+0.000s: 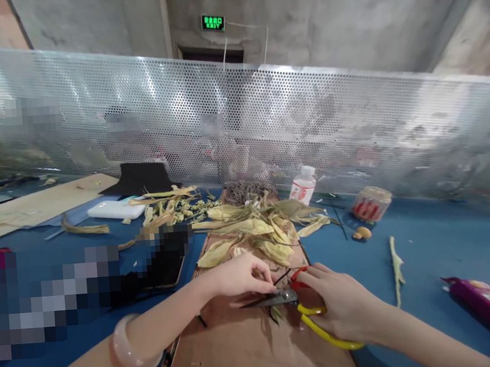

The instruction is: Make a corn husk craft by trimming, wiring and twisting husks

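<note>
My right hand [341, 300] grips a pair of scissors [274, 299] by their red and yellow handles. The dark blades point left and look nearly closed. At the blades, the fingertips of my left hand [247, 275] are pinched together; what they hold is too small and hidden to name. A thin black strand [282, 276] shows beside those fingertips, and a small greenish scrap [277, 314] hangs under the blades. Both hands are over a brown wooden board [248, 351]. Dried, pale yellow husks [265, 235] lie heaped on its far end.
A white bottle [303, 186], a clear jar with red contents [371, 204] and a small tan object [362, 233] stand back right. A purple packet [488, 303] lies right. A white case [116, 210] sits back left. A perforated metal screen [332, 116] closes off the back.
</note>
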